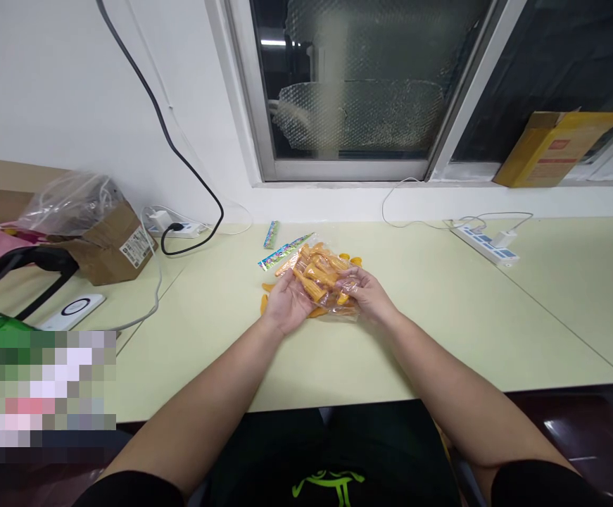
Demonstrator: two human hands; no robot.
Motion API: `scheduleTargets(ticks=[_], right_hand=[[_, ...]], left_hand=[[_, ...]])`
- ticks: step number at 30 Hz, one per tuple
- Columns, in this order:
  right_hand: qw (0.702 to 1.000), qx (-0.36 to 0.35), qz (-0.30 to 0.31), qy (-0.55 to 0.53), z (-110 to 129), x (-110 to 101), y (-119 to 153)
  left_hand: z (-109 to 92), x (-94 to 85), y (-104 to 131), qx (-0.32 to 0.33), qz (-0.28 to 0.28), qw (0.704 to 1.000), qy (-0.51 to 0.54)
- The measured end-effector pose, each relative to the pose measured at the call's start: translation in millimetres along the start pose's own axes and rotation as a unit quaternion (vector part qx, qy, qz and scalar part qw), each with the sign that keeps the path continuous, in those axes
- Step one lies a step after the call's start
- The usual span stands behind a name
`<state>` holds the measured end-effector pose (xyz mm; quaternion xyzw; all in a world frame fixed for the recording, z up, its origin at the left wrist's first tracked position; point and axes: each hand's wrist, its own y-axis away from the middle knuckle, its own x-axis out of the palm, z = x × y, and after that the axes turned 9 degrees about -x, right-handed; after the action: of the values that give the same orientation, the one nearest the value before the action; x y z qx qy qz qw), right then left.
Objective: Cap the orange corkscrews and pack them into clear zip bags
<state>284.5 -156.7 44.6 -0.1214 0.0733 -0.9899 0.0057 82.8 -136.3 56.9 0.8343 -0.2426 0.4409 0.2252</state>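
A clear plastic bag [319, 273] full of orange plastic pieces is held between my two hands just over the table. My left hand [288, 303] supports its left side from below, with the thumb along the edge. On the right side, my right hand [368, 293] pinches the film with its fingers closed. A colourful printed header card [285, 253] lies at the bag's upper left. Loose orange pieces [264, 304] rest on the table left of the bag, and yellow-orange ones [356, 261] lie behind my right hand. The exact shape of the bagged pieces is hard to make out.
Behind the bag lies a small printed strip [271, 234] on the pale table [443, 317]. A cardboard box [110, 243] and a white charging pad [77, 310] stand at left. Power strips [485, 243] with cables sit near the wall. A yellow carton [554, 151] leans on the window.
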Motion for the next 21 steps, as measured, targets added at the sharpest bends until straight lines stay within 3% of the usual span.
scheduleTargets(ticks=[3,10,15,21], right_hand=[[0.998,0.019,-0.025,-0.050,2,7,3],[0.991,0.048,0.026,-0.119,12,4,4],[0.990,0.053,0.072,-0.108,14,2,6],[0.993,0.067,0.073,-0.059,9,3,5]], left_hand=[[0,1.9,0,0.004,-0.011,1.000,-0.008],[-4,-0.2,2,0.050,-0.012,0.999,0.010],[-7,-1.1,2,0.057,-0.015,0.998,0.021],[-3,7.2,4,0.065,-0.018,0.998,0.016]])
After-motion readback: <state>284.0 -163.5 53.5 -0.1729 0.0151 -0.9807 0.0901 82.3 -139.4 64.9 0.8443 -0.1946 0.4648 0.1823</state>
